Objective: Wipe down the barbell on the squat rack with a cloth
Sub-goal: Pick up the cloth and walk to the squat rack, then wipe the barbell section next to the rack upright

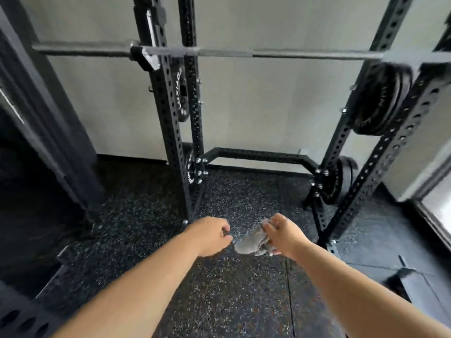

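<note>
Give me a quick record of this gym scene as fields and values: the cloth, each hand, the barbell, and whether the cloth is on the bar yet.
cloth: grey, bunched, held low in front of the person
right hand: grips the cloth
left hand: fingers curled, apart from the cloth, holding nothing that shows
barbell: lies across the squat rack, well above both hands
contact: cloth not touching the barbell
weight plates: stored on the rack's uprights
floor: dark speckled rubber
</note>
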Demonstrator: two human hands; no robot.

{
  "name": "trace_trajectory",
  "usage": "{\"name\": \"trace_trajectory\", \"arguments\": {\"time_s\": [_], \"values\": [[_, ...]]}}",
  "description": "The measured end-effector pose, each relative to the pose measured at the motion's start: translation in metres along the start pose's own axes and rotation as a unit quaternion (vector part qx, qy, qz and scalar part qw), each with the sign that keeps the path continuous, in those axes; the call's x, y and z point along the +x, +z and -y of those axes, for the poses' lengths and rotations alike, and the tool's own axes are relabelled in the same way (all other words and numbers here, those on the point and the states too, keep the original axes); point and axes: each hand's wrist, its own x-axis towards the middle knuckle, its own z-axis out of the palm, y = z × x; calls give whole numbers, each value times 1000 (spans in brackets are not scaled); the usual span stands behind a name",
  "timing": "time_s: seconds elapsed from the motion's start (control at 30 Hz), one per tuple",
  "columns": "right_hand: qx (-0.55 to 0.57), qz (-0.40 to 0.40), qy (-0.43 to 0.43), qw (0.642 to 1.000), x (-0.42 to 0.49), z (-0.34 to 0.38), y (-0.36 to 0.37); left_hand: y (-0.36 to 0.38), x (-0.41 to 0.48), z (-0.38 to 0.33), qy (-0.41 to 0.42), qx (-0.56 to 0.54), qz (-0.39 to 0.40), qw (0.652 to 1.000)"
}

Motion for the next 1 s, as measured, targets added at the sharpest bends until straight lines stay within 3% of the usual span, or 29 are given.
{"name": "trace_trajectory", "arguments": {"time_s": [0.37,0.73,1.0], "values": [[38,-232,-37,971,90,-23,-239,-75,136,-214,124,8,-87,988],[77,-364,-121,920,135,-12,-382,-162,237,-334,188,9,-192,963],[111,-479,-138,860,200,23,-476,-230,330,-400,264,27,-343,901]]}}
